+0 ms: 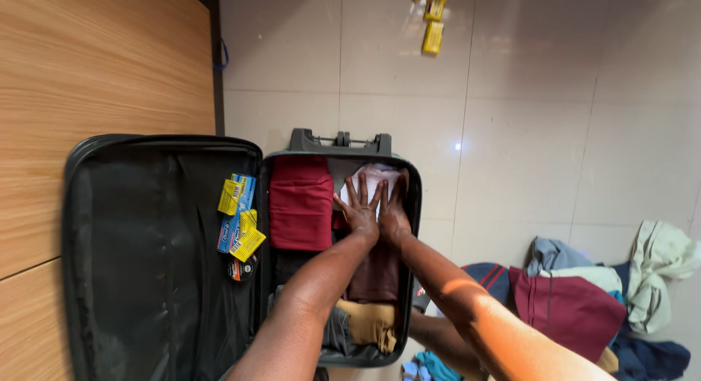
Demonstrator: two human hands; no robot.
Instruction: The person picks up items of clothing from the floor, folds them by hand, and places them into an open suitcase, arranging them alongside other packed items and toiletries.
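An open black suitcase (pixel 413 206) lies on the tiled floor, its lid (pixel 146 264) flat to the left. Both my hands press down on a folded pale pink cloth (pixel 372 178) at the far right corner of the case. My left hand (pixel 358 209) lies flat with fingers spread; my right hand (pixel 393 209) lies beside it, touching it. A folded dark red garment (pixel 301 202) sits left of them. Nearer me lie a maroon garment (pixel 376 275), a mustard one (pixel 369 322) and a grey one (pixel 336 330).
Yellow and blue small packets (pixel 239 216) and a round black tin (pixel 239 268) rest on the lid's edge. A pile of clothes (pixel 584 301) lies on the floor at right. Yellow boxes (pixel 432 19) lie far off. A wooden panel (pixel 102 59) stands left.
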